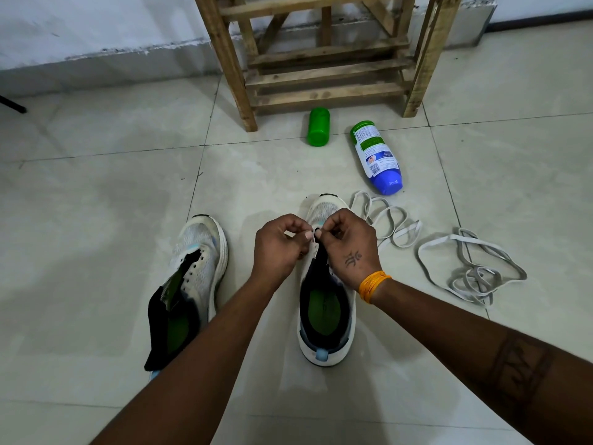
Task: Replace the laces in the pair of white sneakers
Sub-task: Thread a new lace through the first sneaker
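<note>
Right sneaker (324,319) upright on floor, hands (316,242) pinching its eyelet edge

right sneaker (327,316): eyelets and forefoot hidden behind both hands | left sneaker (192,284): heel covered by forearm | wooden rack (321,59): top cut off by edge | bottle (375,155): label print too small to read

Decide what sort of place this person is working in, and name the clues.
Probably an indoor room at home or in a plain utility space: a pale tiled floor, a rough wooden rack against a scuffed white wall, and sneakers being handled on the floor.
</note>
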